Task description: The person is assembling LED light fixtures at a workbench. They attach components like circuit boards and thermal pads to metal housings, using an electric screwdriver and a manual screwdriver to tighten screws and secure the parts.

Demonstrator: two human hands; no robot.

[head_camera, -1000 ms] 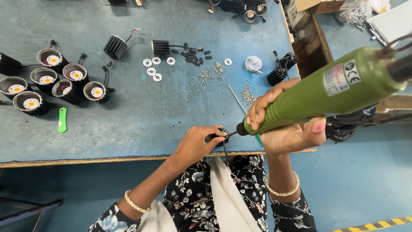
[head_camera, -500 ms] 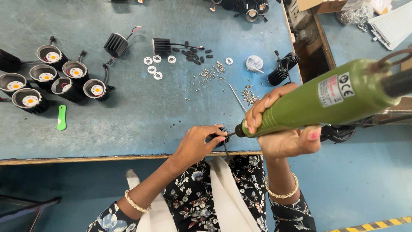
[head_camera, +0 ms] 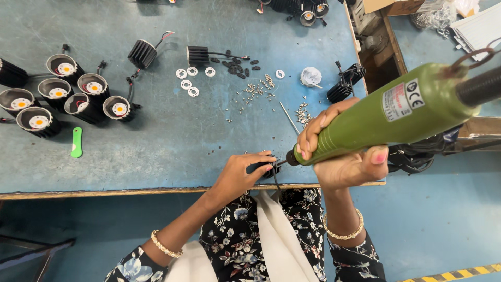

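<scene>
We see small black part, lower centre, pinched under left hand; right hand grips green electric screwdriver, tip seemingly touching it.

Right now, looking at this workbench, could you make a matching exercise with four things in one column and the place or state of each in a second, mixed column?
Things:
1. green power screwdriver
2. small black part
3. green flat tool
4. white rings

Places or states:
A. lying alone on the table near the left edge
B. gripped in the right hand
C. lying near the finned black heat sinks at the far side
D. held by the left hand at the near table edge

Pairs: 1-B, 2-D, 3-A, 4-C
</scene>
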